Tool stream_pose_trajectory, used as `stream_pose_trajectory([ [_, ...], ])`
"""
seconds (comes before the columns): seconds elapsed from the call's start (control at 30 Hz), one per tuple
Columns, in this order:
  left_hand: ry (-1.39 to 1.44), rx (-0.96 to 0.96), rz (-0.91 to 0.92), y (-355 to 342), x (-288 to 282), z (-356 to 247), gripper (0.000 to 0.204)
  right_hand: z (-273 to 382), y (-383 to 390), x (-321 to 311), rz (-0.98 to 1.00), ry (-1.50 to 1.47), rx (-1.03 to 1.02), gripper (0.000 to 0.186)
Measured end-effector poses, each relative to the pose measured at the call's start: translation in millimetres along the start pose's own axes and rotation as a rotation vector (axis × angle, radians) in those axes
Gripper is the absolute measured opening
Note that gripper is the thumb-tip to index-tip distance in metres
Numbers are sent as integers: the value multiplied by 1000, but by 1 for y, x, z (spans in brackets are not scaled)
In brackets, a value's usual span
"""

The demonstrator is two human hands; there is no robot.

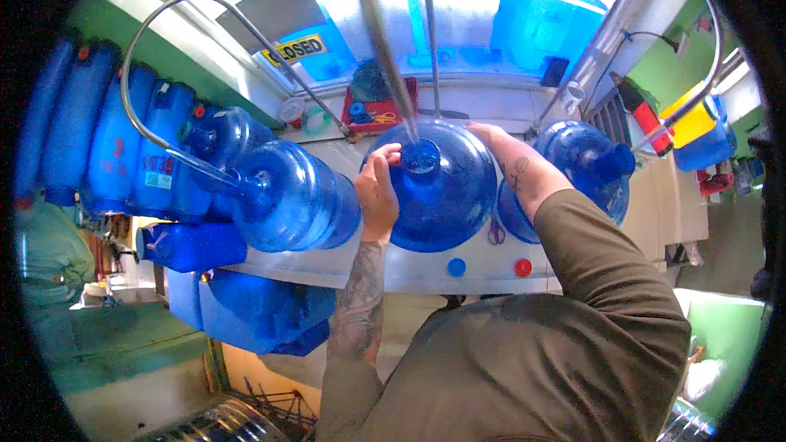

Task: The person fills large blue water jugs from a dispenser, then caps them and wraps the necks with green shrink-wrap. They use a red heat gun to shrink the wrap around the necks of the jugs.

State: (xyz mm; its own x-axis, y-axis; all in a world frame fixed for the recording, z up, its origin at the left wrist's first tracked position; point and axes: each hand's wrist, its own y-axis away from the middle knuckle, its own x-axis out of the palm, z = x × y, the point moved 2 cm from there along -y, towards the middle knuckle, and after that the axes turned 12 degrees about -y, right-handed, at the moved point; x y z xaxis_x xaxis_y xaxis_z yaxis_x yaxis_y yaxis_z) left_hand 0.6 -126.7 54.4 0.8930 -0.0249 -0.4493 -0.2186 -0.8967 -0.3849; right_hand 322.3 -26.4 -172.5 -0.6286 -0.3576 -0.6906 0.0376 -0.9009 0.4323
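Observation:
A large blue water jug (446, 205) stands upright on the white counter in front of me. A metal filling tube (385, 49) comes down from above to its open neck. My left hand (379, 195) is at the jug's left side, fingers bent against the neck. My right hand (485, 133) reaches round the jug's far right side; its fingers are mostly hidden. To the left, a tilted blue jug (299, 196) has a curved metal tube (131, 86) at its mouth. Another blue jug (573, 155) leans at the right, near a second curved tube (712, 24).
A blue cap (456, 268), a red cap (522, 267) and purple-handled scissors (496, 234) lie on the counter's near part. Behind the jug sits a red tray (405, 98) of small items. Several blue containers (123, 147) line the left wall; others (262, 311) stand below.

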Motion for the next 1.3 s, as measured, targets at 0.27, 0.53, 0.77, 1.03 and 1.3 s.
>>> stream_pose_trajectory([
  [0.27,36,5,2,-3,3,14,45,7,23,8,31,-165,72,41],
  [0.53,39,15,5,-4,2,13,43,18,8,4,31,-334,87,39],
  [0.77,-5,10,0,-2,5,14,46,46,34,-6,-23,-1008,150,37],
  [1.03,-134,65,-42,-4,0,6,49,95,139,-6,14,-1938,198,35],
  [1.3,-56,-97,-54,-1,4,25,62,156,160,-85,-630,-662,-178,37],
])
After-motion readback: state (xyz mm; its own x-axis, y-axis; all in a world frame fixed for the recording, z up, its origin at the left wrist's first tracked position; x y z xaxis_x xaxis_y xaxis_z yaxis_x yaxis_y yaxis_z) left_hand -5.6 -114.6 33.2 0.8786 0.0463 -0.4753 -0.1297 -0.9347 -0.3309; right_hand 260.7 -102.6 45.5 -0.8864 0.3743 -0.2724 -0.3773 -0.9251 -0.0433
